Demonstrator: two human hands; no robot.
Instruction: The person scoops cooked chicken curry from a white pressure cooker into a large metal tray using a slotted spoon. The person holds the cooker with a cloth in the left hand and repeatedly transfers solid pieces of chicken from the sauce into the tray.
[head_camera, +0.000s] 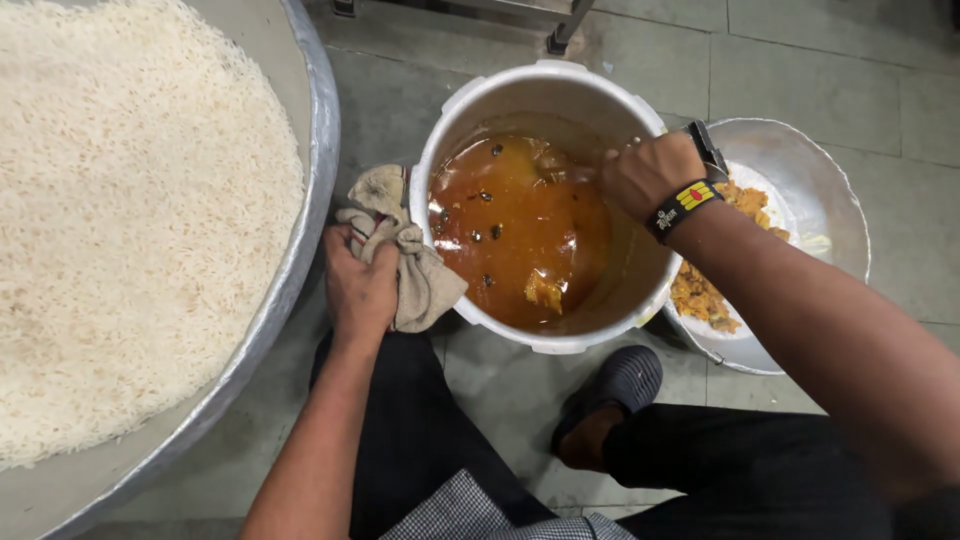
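Pot (548, 80) w/ orange curry | left hand (360, 285) clamps cloth (415, 265) | right hand (650, 175) fisted inside, contents hidden

Pot (545, 85) mouth is open from above, but the right hand (648, 172) sits over its right rim. Left hand (360, 290) and cloth (415, 270) fill the narrow gap between the pot and the rice pan (318, 150). Steel bowl (820, 165) crowds the pot's right side. Bare floor (800, 60) at top right is free.

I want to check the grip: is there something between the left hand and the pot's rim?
Yes. A beige cloth lies between the left hand and the rim of the pot, on its left side.
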